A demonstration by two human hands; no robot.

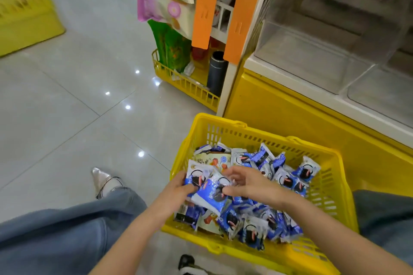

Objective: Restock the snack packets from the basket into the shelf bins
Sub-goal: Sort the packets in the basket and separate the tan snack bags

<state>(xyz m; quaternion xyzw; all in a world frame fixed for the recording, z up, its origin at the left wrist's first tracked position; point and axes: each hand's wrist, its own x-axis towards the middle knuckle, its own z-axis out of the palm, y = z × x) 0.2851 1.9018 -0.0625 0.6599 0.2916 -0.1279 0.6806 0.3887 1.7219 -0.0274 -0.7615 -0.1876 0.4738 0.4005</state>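
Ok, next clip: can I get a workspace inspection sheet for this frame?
Surface: glossy grey tiled floor; the yellow slotted plastic basket stands on it beside the yellow shelf base.
Job's things: the basket holds many blue-and-white snack packets with a few beige packets among them; clear plastic shelf bins upper right are blurred, and no packets are visible in the lower ones.
Clutter: dark cylindrical flask and green bag in a low yellow rack.
Grippers: left hand grips the held packets over the basket; right hand pinches them too.
Cables: nothing seen.
Surroundings: pink-and-white hanging snack bags, orange strips, yellow crate far left, blue jeans, pointed shoe.
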